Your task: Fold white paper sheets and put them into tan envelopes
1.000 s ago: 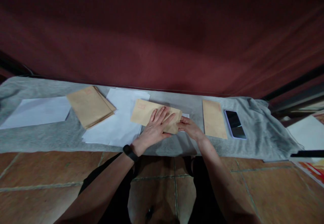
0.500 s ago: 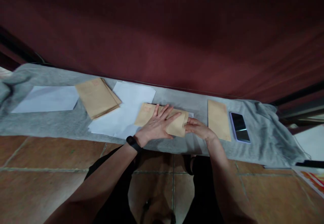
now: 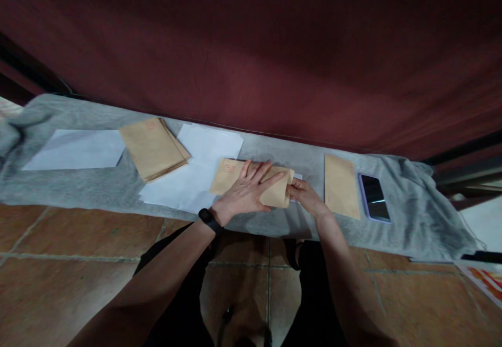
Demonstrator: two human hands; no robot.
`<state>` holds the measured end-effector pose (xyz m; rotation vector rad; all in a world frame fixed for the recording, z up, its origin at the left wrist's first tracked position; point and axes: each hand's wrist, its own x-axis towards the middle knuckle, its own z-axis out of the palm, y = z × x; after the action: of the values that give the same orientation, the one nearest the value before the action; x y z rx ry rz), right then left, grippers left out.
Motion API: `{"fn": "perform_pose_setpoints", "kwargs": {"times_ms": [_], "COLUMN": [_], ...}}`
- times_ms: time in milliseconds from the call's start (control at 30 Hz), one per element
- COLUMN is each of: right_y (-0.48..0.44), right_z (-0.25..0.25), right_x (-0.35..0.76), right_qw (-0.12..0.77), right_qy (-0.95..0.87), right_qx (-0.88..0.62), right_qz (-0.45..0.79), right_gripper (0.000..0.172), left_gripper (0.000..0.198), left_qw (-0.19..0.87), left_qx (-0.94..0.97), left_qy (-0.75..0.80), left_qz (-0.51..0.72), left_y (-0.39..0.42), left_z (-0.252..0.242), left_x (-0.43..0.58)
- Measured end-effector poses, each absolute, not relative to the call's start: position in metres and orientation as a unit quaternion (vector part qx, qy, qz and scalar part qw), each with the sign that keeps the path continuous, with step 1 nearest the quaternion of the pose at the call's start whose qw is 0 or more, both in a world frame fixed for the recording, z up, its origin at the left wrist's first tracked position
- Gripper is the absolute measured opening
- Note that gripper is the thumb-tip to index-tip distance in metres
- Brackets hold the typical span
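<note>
A brown paper envelope (image 3: 274, 193) lies in front of me with its open end to the right and red print at its left end. My left hand (image 3: 249, 187) presses flat on it, fingers spread. At the mouth, which gapes slightly, my right hand (image 3: 304, 193) has its fingertips partly inside, closed on a white paper (image 3: 298, 176). Only a small edge of that paper shows beside the fingers; the rest is hidden. White sheets (image 3: 200, 174) lie just left of the envelope, partly under its left end.
A stack of brown envelopes (image 3: 152, 148) rests partly on the sheets, with another white paper (image 3: 76, 149) farther left. To the right lie a single envelope (image 3: 341, 185) and a phone (image 3: 374, 198). Grey cloth (image 3: 408, 206) covers the bench; a dark red drape (image 3: 251, 91) stands behind.
My right hand has shifted slightly at the envelope's mouth, which gapes a little wider. My left hand keeps its place on the envelope. The view has moved slightly.
</note>
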<state>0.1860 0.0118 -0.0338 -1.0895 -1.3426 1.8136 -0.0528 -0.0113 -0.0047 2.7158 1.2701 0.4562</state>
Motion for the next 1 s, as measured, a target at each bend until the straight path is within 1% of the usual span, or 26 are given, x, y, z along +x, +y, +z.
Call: {"fn": "perform_pose_setpoints", "kwargs": {"times_ms": [167, 267, 433, 633, 833, 1000], "right_y": [0.01, 0.011, 0.016, 0.018, 0.019, 0.02], "right_z": [-0.026, -0.027, -0.038, -0.037, -0.044, -0.053], "right_x": [0.187, 0.185, 0.18, 0.186, 0.191, 0.192], "right_qw": [0.305, 0.307, 0.356, 0.343, 0.335, 0.322], "right_qy": [-0.504, -0.514, -0.529, -0.557, -0.578, -0.577], "right_qx": [-0.384, -0.397, -0.408, -0.407, -0.441, -0.509], "right_qz": [0.711, 0.696, 0.653, 0.637, 0.599, 0.552], "right_gripper": [0.04, 0.038, 0.036, 0.033, 0.03, 0.035], "left_gripper": [0.121, 0.123, 0.128, 0.133, 0.128, 0.12], "left_qw": [0.063, 0.074, 0.109, 0.139, 0.118, 0.072], "left_qx": [0.894, 0.894, 0.893, 0.892, 0.897, 0.897], "left_qy": [0.42, 0.418, 0.415, 0.412, 0.404, 0.41], "left_qz": [0.144, 0.143, 0.137, 0.12, 0.134, 0.149], "left_y": [-0.009, -0.008, -0.005, -0.002, -0.003, -0.005], "left_z": [-0.007, -0.009, -0.016, -0.022, -0.02, -0.011], "left_x": [-0.053, -0.052, -0.054, -0.059, -0.057, -0.053]}}
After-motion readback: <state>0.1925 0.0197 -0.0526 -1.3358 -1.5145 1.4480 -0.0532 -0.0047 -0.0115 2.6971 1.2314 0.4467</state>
